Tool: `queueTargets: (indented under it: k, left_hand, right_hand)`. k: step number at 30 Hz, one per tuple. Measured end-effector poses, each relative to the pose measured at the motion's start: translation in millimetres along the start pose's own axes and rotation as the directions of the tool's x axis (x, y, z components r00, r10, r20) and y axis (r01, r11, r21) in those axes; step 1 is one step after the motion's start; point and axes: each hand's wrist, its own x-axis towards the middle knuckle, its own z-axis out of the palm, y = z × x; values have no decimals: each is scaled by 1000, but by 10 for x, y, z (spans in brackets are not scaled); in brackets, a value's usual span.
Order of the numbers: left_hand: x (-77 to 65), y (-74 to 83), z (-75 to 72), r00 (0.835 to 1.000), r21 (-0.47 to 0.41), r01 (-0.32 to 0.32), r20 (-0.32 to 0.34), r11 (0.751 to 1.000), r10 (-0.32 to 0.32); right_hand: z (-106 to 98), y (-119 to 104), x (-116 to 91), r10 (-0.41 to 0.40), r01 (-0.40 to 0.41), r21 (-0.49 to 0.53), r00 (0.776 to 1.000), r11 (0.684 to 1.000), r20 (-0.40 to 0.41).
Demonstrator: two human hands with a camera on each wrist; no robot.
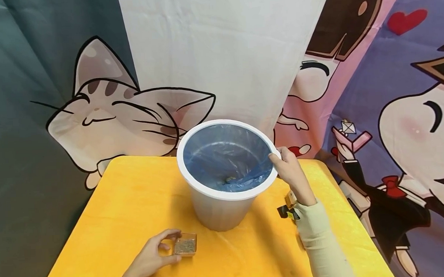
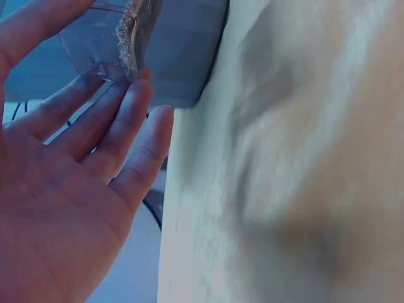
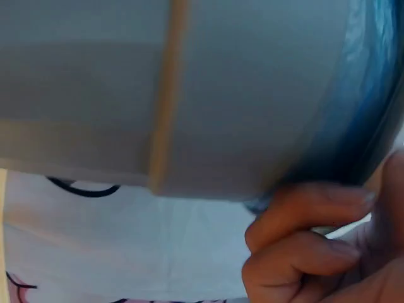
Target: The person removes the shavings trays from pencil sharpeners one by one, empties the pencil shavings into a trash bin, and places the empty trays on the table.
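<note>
A white trash bin (image 1: 221, 211) stands tilted on the yellow tabletop, lined with a blue plastic bag (image 1: 251, 179). My right hand (image 1: 289, 168) grips its rim at the right side, thumb over the edge. In the right wrist view, curled fingers (image 3: 303, 252) hook under the rim against the bin's grey-looking wall (image 3: 252, 95). Close in front of the bin, my left hand (image 1: 150, 255) holds a small clear box (image 1: 185, 245) between thumb and fingers. Grey-brown crumbly material (image 2: 128, 41) fills part of the box. A small dark bit (image 1: 229, 180) lies inside the bag.
Beside my right forearm lie a small wooden block (image 1: 290, 199) and a black piece with a yellow-green patch (image 1: 283, 212). Another brown item is partly hidden by the sleeve (image 1: 317, 233). A cartoon-printed cloth (image 1: 225, 51) hangs behind the yellow table (image 1: 117, 217).
</note>
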Motion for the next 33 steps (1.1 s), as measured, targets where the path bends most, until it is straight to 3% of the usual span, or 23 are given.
queueTargets:
  k: [7,14,19,24,29,33]
  left_hand:
    - [-87,-31,-167,992,-20,43,-119,999,-45]
    - [-111,31,-433,983,-162,60,-164,985,-87]
    - [-56,98,-567,981,-159,17,-190,987,-47]
    - [19,77,-576,984,-159,-46,-177,986,18]
    - [16,71,-595,981,-139,-2,-193,990,-25]
    - [25,90,-658,976,-101,-27,-217,995,5]
  right_hand:
    - [60,64,-15,7,-15,153,999,988,51]
    - [125,75,-18,-11,-2,237,998,972,54]
    - [83,98,-29,-2,-9,285,999,959,38]
    - [32,110,-41,22,-27,316,1000,948,21]
    - [48,97,-44,32,-37,342,999,939,18]
    - [74,94,-53,36,-39,347,999,937,13]
